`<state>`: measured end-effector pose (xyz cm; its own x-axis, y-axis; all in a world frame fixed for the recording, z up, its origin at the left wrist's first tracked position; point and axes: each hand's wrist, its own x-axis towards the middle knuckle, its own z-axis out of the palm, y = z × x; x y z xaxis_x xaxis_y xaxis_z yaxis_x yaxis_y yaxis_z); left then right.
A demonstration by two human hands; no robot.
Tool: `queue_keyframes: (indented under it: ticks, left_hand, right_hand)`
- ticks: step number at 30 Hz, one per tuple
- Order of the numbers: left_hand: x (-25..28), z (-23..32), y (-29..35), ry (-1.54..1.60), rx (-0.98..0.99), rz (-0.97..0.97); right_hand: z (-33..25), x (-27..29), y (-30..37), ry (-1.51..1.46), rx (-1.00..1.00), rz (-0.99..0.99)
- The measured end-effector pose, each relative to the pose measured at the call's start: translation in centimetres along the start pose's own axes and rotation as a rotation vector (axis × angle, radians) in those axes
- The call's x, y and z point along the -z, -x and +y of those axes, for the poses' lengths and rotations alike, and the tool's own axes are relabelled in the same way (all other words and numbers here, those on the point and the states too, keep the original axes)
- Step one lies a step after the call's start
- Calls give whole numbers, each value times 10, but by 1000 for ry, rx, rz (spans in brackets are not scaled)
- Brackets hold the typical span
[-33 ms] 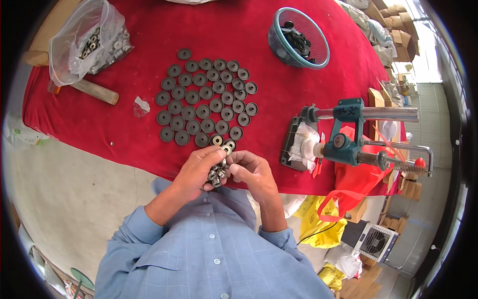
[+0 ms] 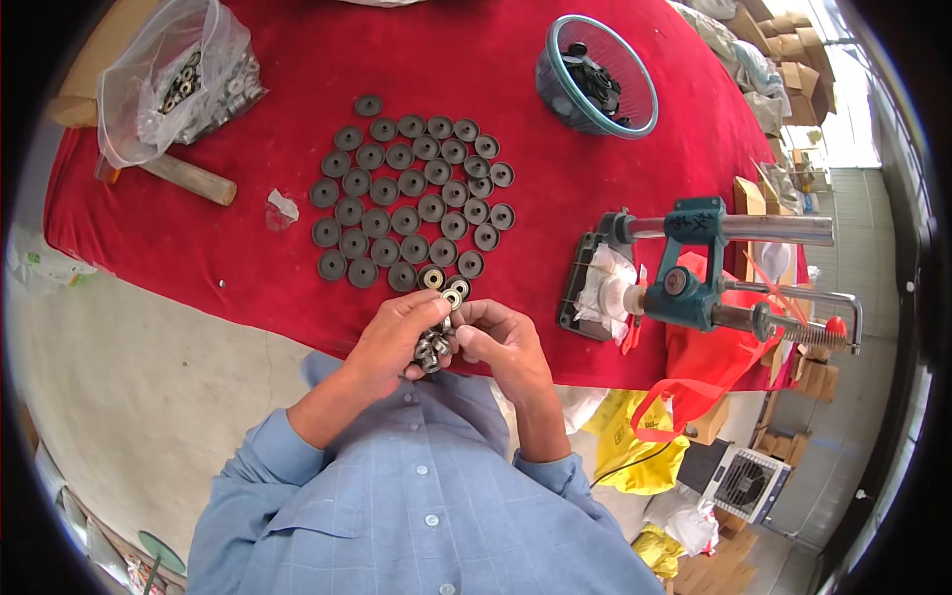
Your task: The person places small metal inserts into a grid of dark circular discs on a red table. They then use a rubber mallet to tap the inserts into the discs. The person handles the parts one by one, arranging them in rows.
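My left hand (image 2: 389, 335) is closed round several small metal ball bearings (image 2: 428, 351), with one more bearing (image 2: 451, 298) held at its thumb tip. Against this handful my right hand (image 2: 508, 347) has its thumb and fingers curled together; what they grip, if anything, is hidden. Just beyond my fingers, rows of round dark grey wheels (image 2: 383, 192) lie flat on the red cloth (image 2: 288, 74). A bearing (image 2: 432, 278) sits in the centre of one of the nearest wheels, and another bearing (image 2: 458, 287) is in the wheel beside it, partly covered by my hands.
An open clear plastic bag of bearings (image 2: 203, 89) stands at the far left by a wooden handle (image 2: 193, 181). A blue-rimmed basket (image 2: 650, 104) holds black parts at the back right. To the right is a green hand press (image 2: 689, 268), with a red bag (image 2: 684, 392) beside it.
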<state>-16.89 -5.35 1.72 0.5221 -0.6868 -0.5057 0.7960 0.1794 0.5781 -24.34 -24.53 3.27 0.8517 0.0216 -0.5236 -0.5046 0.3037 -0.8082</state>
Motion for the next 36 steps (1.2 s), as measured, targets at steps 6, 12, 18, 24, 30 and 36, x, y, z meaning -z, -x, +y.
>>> queue_keyframes:
  ticks: [6,12,18,24,30,36]
  left_hand:
    - [-4,-7,5,1,-24,82]
    - [6,-9,11,163,-22,109]
    - [22,1,13,248,36,17]
    - [30,7,10,303,116,-60]
    - [37,6,11,299,112,-139]
    - [37,5,11,288,103,-141]
  right_hand:
    - [2,-3,2,-10,15,75]
    - [-1,4,-2,187,274,401]
    - [-5,24,-28,615,475,656]
    - [-20,11,-65,1135,779,642]
    - [-15,5,-76,1393,825,624]
    - [-15,9,-74,1479,878,528]
